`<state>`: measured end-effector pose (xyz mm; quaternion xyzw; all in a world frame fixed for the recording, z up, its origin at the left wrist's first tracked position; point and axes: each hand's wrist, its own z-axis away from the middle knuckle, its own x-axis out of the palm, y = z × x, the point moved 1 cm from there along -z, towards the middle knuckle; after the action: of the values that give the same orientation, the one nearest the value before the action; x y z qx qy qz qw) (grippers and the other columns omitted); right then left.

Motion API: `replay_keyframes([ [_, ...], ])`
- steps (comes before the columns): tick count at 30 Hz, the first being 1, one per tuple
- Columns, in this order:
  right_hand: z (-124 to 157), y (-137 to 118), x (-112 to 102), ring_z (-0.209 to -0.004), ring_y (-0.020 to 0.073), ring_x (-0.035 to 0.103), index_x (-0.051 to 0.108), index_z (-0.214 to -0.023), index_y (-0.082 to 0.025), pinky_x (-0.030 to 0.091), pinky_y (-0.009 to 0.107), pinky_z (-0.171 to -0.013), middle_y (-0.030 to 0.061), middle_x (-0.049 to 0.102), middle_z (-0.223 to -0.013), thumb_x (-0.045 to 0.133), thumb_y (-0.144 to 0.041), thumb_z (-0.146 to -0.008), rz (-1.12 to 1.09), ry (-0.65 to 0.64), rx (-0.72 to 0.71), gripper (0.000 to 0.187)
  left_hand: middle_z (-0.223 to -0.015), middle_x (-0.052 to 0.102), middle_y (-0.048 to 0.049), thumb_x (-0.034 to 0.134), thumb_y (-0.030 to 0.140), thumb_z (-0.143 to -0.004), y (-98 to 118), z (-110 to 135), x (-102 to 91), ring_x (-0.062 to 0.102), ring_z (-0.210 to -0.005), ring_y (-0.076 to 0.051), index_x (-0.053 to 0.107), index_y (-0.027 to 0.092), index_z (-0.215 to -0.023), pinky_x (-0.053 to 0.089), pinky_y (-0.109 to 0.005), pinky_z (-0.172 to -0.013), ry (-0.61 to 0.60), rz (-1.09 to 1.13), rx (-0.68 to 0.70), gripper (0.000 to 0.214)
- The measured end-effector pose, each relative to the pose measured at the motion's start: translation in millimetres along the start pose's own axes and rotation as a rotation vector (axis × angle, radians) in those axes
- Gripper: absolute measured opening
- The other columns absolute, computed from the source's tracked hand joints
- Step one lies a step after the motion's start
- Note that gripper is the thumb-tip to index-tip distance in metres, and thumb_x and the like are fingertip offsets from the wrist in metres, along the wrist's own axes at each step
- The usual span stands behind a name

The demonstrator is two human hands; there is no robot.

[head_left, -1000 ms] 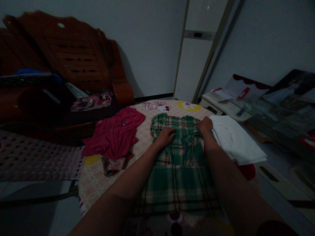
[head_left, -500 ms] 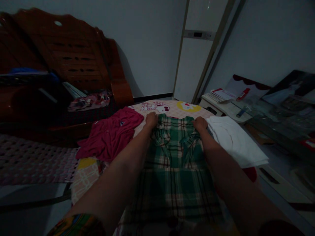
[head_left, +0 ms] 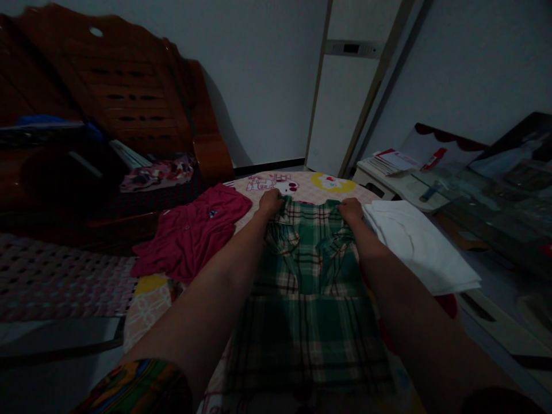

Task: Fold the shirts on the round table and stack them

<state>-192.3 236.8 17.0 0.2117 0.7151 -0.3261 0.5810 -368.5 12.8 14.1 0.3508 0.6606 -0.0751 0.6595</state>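
A green plaid dress (head_left: 310,322) lies spread over the round table, its shoulder end away from me. My left hand (head_left: 271,203) is closed on its far left shoulder. At the far right shoulder my right hand (head_left: 351,210) grips the cloth in the same way. To the left of the dress lies a crumpled dark pink shirt (head_left: 194,230) with a small emblem. Folded white cloth (head_left: 418,244) rests just right of my right forearm. The fingertips of both hands are partly hidden by the fabric and the dim light.
A patterned cloth (head_left: 297,179) covers the table. On the left stand a carved wooden sofa (head_left: 129,98) and a woven seat (head_left: 64,276). A tall white cabinet unit (head_left: 345,103) is at the back. A glass-topped stand (head_left: 487,195) and papers (head_left: 394,161) are at the right.
Both hands still hold the dress at the shoulders, with little movement of the cloth. The view has shifted slightly, and my left hand sits a little farther right and up.
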Motion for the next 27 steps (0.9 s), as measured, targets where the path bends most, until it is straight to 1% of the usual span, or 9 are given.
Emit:
replay_keyframes([
  [4, 8.3, 2.0, -0.3, -0.109, 0.0280, 0.063, 0.070, -0.113, -0.016, 0.048, 0.036, -0.090, 0.0157, 0.069, -0.116, 0.048, -0.029, -0.096, 0.035, 0.108, 0.027, 0.031, -0.118, 0.068, -0.0163, 0.051, 0.018, -0.090, 6.9, 1.0, -5.5, 0.062, -0.114, -0.030, 0.062, 0.016, -0.118, 0.048, -0.038, -0.094, 0.036, -0.086, 0.032, 0.031],
  [8, 12.3, 4.7, 0.6, -0.107, 0.0294, 0.063, 0.068, -0.114, -0.015, 0.048, 0.037, -0.088, 0.0175, 0.069, -0.114, 0.045, -0.030, -0.098, 0.070, 0.156, 0.070, 0.031, -0.117, 0.067, -0.0188, 0.041, 0.015, -0.094, 11.5, -0.1, -7.3, 0.063, -0.112, -0.031, 0.057, 0.015, -0.124, 0.048, -0.040, -0.092, 0.072, -0.143, -0.019, 0.034],
  [10, 12.6, 6.0, 1.7, -0.107, 0.0293, 0.064, 0.068, -0.113, -0.015, 0.048, 0.037, -0.088, 0.0183, 0.069, -0.115, 0.046, -0.030, -0.098, 0.071, 0.145, 0.079, 0.031, -0.117, 0.067, -0.0195, 0.037, 0.014, -0.095, 10.7, -1.8, -4.0, 0.063, -0.112, -0.032, 0.056, 0.014, -0.126, 0.048, -0.040, -0.091, 0.081, -0.148, -0.040, 0.036],
  [13, 13.4, 8.1, 3.0, -0.109, 0.0288, 0.064, 0.068, -0.114, -0.012, 0.048, 0.036, -0.089, 0.0205, 0.068, -0.116, 0.046, -0.029, -0.098, 0.078, 0.078, 0.108, 0.032, -0.117, 0.067, -0.0205, 0.033, 0.011, -0.095, 5.5, -5.4, 4.0, 0.063, -0.112, -0.031, 0.056, 0.013, -0.127, 0.048, -0.040, -0.092, 0.053, -0.149, -0.063, 0.039],
  [16, 18.7, 7.5, 0.2, -0.111, 0.0301, 0.063, 0.065, -0.118, -0.008, 0.047, 0.037, -0.090, 0.0237, 0.066, -0.118, 0.046, -0.027, -0.098, 0.093, 0.031, 0.117, 0.033, -0.123, 0.064, -0.0216, 0.036, 0.014, -0.095, -0.3, -7.9, 7.2, 0.062, -0.116, -0.032, 0.056, 0.011, -0.128, 0.048, -0.040, -0.095, -0.005, -0.142, -0.066, 0.038],
  [19, 31.0, -1.3, -9.6, -0.115, 0.0318, 0.060, 0.060, -0.125, -0.007, 0.045, 0.040, -0.094, 0.0244, 0.064, -0.122, 0.044, -0.025, -0.098, 0.108, 0.102, 0.024, 0.036, -0.131, 0.061, -0.0216, 0.048, 0.021, -0.092, -4.7, -5.4, -0.5, 0.058, -0.122, -0.032, 0.054, 0.008, -0.132, 0.046, -0.039, -0.100, 0.001, -0.075, -0.033, 0.043],
  [22, 49.8, -19.1, -23.3, -0.117, 0.0314, 0.057, 0.060, -0.126, -0.010, 0.043, 0.040, -0.098, 0.0218, 0.063, -0.125, 0.044, -0.022, -0.096, 0.091, 0.151, -0.104, 0.036, -0.134, 0.060, -0.0183, 0.052, 0.022, -0.090, -12.9, 6.5, -12.8, 0.055, -0.126, -0.028, 0.054, 0.009, -0.135, 0.042, -0.036, -0.107, 0.116, 0.037, -0.008, 0.047],
  [25, 73.1, -39.8, -34.0, -0.110, 0.0280, 0.061, 0.069, -0.115, -0.015, 0.044, 0.036, -0.096, 0.0159, 0.069, -0.117, 0.046, -0.021, -0.095, 0.013, 0.063, -0.227, 0.030, -0.132, 0.063, -0.0149, 0.051, 0.016, -0.087, -28.9, 27.2, -19.2, 0.058, -0.122, -0.025, 0.059, 0.010, -0.130, 0.043, -0.035, -0.107, 0.211, 0.179, -0.055, 0.044],
  [27, 90.2, -52.3, -36.0, -0.106, 0.0253, 0.064, 0.072, -0.107, -0.018, 0.045, 0.033, -0.093, 0.0108, 0.073, -0.110, 0.050, -0.020, -0.093, -0.056, -0.024, -0.344, 0.026, -0.125, 0.067, -0.0139, 0.051, 0.011, -0.083, -41.6, 42.0, -19.3, 0.062, -0.114, -0.024, 0.064, 0.009, -0.123, 0.047, -0.033, -0.101, 0.217, 0.287, -0.112, 0.042],
])
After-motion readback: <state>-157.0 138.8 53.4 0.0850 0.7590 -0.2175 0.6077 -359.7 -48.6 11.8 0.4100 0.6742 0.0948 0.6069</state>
